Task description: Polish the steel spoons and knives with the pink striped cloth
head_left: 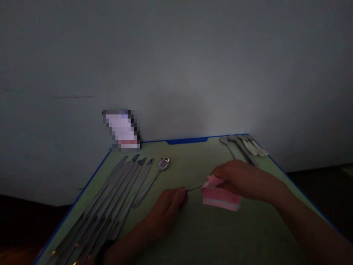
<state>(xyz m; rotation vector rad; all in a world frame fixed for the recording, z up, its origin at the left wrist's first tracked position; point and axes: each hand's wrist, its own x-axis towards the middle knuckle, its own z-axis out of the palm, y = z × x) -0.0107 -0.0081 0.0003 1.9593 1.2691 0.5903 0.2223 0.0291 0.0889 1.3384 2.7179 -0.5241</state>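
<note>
Closed fingers of my left hand (167, 211) grip one end of a thin metal piece of cutlery (194, 188). Its other end disappears into a pink cloth (220, 198) with a pale stripe, so its kind is hidden. My right hand (242, 180) is closed on the cloth, pinching it around the metal, and a flap hangs below. Left of my left hand, a single spoon (163, 164) lies bowl away from me. Beside it several table knives (129, 184) lie in slanting rows, the nearer ones partly covered by my left forearm.
The green table (182, 158) has a blue edge and stands against a grey wall (176, 66). At its back left a phone (122, 129) leans on the wall. Spoons (224, 140) and white-handled cutlery (252, 147) lie at the back right, beyond my right hand.
</note>
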